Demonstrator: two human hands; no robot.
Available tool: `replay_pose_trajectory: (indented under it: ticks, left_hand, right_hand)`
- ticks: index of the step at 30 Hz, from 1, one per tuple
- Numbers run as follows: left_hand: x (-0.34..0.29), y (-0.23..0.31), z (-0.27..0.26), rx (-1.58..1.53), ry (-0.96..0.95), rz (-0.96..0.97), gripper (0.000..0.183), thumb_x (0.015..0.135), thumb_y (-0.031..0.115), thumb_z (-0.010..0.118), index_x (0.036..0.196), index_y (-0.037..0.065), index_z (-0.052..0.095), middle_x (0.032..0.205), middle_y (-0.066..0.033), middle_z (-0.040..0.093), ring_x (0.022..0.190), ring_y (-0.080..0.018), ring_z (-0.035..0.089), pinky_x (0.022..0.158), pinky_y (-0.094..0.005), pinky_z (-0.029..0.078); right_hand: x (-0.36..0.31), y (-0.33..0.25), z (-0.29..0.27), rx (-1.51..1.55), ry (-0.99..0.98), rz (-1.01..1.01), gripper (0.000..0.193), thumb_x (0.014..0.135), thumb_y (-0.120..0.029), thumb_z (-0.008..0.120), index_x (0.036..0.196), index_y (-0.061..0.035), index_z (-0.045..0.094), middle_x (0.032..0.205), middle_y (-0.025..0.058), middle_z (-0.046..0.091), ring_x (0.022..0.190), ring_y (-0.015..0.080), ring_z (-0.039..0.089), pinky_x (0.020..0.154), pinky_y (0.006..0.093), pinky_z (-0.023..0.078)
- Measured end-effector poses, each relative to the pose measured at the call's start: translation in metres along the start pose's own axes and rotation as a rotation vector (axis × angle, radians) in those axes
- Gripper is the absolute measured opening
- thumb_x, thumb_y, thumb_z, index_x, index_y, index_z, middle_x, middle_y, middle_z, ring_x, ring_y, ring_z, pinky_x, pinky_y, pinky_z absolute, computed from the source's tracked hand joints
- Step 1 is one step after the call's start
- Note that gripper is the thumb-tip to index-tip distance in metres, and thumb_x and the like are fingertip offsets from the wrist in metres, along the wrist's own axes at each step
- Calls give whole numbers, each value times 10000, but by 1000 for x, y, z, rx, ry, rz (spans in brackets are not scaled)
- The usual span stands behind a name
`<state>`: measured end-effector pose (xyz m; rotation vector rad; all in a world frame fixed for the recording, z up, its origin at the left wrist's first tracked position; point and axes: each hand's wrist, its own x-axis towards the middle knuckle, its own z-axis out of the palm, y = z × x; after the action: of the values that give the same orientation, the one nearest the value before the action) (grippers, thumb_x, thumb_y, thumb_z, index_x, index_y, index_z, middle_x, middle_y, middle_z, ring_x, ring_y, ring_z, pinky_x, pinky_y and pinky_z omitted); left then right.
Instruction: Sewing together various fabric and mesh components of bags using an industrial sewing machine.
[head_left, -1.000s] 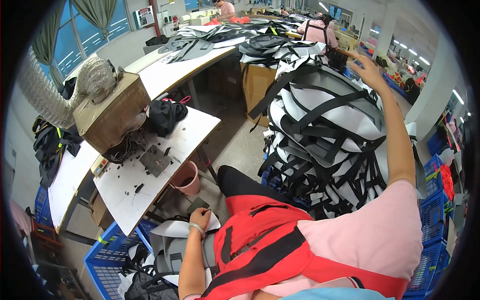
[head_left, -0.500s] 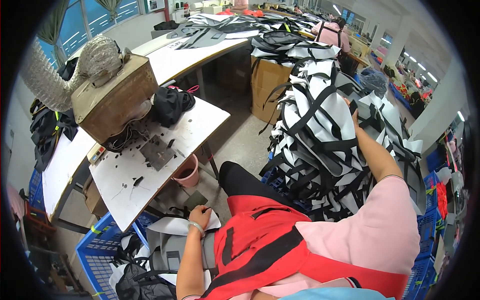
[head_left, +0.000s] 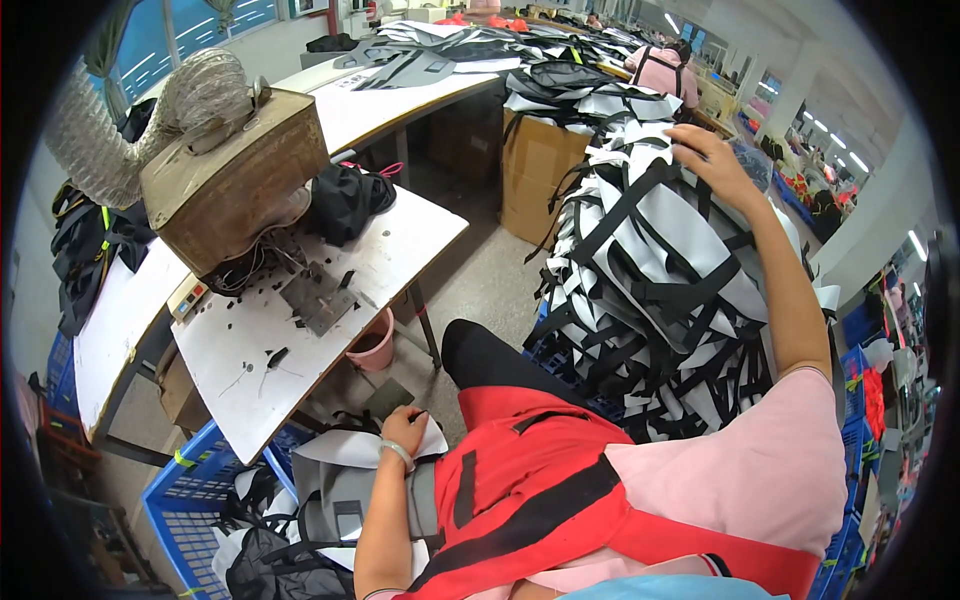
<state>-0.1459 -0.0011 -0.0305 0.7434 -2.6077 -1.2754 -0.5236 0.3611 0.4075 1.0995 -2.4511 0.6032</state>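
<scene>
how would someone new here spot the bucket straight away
Find the boxy brown machine with a silvery duct, standing on a white tabletop. Below that tabletop's right-hand edge, on the floor, is the bucket. It is pink and round, unlike the blue crate near the left hand.

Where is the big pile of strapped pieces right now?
In the head view, the pile is right of centre, just right of the cardboard box, with the right hand at its top.

The left forearm (head_left: 384, 525) hides part of the grey panel (head_left: 322, 482)
</scene>
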Motion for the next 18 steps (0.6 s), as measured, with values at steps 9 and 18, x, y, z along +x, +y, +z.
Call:
replay_pose_trajectory:
  ticks: [9,18]
  left_hand:
    - [-1,5,-2,-34,94,56,280,787,284,676,901,29,700,880,-158,666,841,-314,645,762,-374,493]
    - [-4,5,-3,-1,29,9,283,809,293,650,892,26,694,927,-158,646,891,-341,623,787,-397,481]
  right_hand:
    - [-94,126,115,-439,-321,181,705,800,-218,646,1440,-280,357,1485,61,341,1369,271,310,1059,485,272]
    - [-43,65,48,-220,-550,192,685,751,-113,677,1391,-210,451,1389,149,462,1285,338,428,1084,419,335]
